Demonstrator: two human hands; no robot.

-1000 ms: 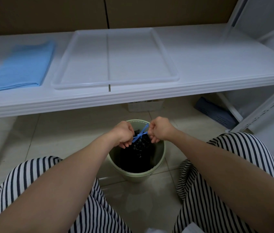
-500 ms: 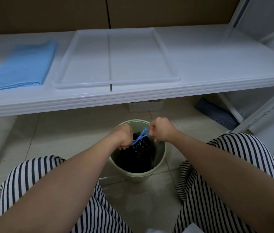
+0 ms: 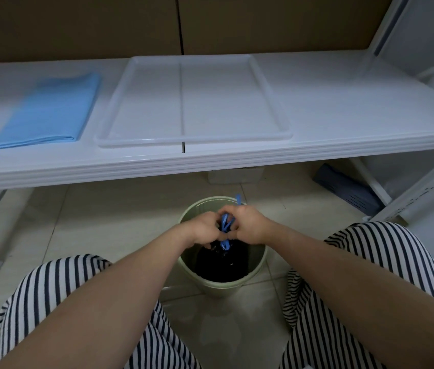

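A pale green bin (image 3: 256, 272) stands on the tiled floor between my knees, with a black bin bag (image 3: 221, 263) inside it. The bag's blue drawstring (image 3: 226, 225) is bunched above the bag's gathered neck. My left hand (image 3: 203, 228) and my right hand (image 3: 249, 225) meet over the bin's middle, fingers curled, each gripping part of the drawstring. One blue end sticks up past my right hand by the bin's far rim. The fingertips are hidden behind the knuckles.
A low white shelf (image 3: 343, 134) runs across in front of the bin. On it lie a clear plastic tray (image 3: 269, 83) and a folded blue cloth (image 3: 48, 113). White shelf frames (image 3: 423, 193) and a dark blue crate (image 3: 343, 187) stand at the right.
My hands were apart, pulling the drawstring taut between them. They have come together over the bin's middle, and the string now loops between them.
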